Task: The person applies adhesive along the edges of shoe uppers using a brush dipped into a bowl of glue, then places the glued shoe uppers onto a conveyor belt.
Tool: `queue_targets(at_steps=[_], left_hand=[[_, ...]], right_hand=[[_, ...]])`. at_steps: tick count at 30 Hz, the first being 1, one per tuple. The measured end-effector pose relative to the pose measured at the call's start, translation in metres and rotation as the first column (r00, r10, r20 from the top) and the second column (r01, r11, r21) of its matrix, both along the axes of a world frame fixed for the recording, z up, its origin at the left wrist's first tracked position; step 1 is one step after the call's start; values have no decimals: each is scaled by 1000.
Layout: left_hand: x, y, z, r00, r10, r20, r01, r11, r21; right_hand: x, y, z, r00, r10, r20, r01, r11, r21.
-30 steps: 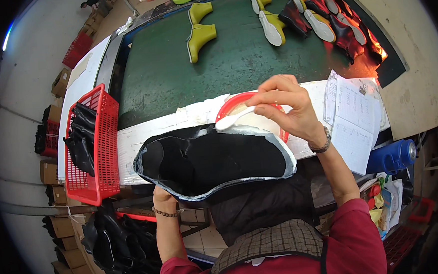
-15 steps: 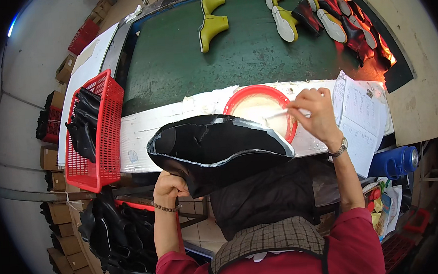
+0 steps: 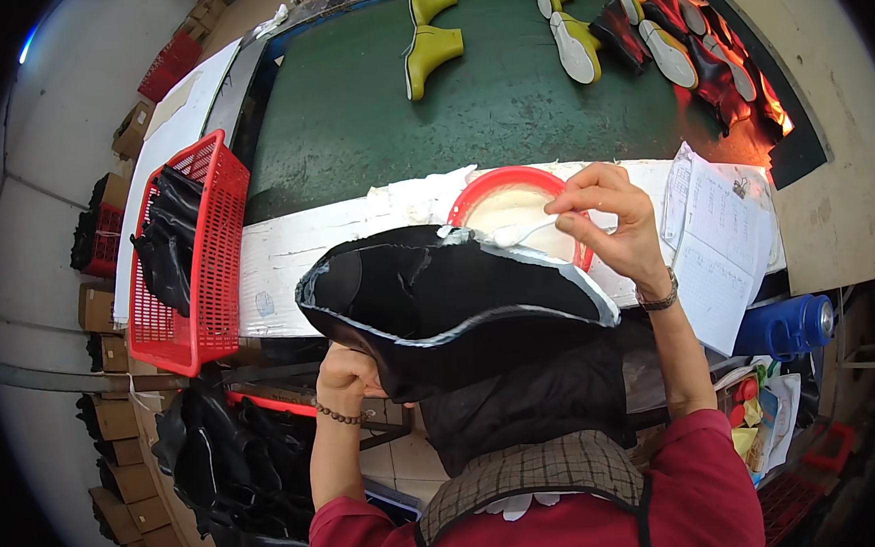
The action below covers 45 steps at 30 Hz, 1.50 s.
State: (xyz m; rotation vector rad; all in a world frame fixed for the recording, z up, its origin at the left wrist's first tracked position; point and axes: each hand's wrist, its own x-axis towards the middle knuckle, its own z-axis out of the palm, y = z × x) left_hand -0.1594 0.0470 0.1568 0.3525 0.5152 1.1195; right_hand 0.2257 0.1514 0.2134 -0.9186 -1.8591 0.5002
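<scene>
A black boot upper (image 3: pixel 460 317) spreads its open bottom upward in front of me, its turned edge lined with whitish paste. Gripping its underside at the left is my left hand (image 3: pixel 346 372), closed, with part of the fingers hidden by the leather. My right hand (image 3: pixel 617 220) pinches a slim white brush-like applicator (image 3: pixel 537 229). The applicator's paste-covered head touches or hovers just over the upper's far edge; I cannot tell which. Behind it, partly covered by the boot upper and my right hand, sits a red bowl (image 3: pixel 461 202) of creamy white paste.
A red basket (image 3: pixel 212 277) of black uppers stands left. Beyond the white ledge (image 3: pixel 305 243), a green conveyor belt (image 3: pixel 349 129) carries yellow boots (image 3: pixel 434 58) and dark red ones under glowing heat. Papers (image 3: pixel 721 236) and a blue flask (image 3: pixel 786 325) lie right; black uppers (image 3: pixel 235 476) hang lower left.
The boot upper has shifted slightly right. My right hand has moved a little left and down, bringing the applicator's head from over the bowl to the upper's far edge.
</scene>
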Motion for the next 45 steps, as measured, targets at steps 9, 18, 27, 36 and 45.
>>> queue_targets(at_steps=[9,18,27,36,45], left_hand=[[15,6,47,888,-311,-339,315,948,-42],[30,11,67,774,-405,-487,397,909,-124],[64,17,72,719,-601,-349,534,799,-276],[43,69,100,700,-176,-692,243,970,0],[162,288,38,57,768,-638,460,547,700]], right_hand=[[-9,16,39,980,151,127,-153,988,11],[-9,19,52,957,200,209,-209,978,22],[-42,38,60,904,326,277,-375,916,145],[44,51,-61,784,-305,-540,-56,832,-552],[42,17,-152,686,-569,-453,279,781,-558]])
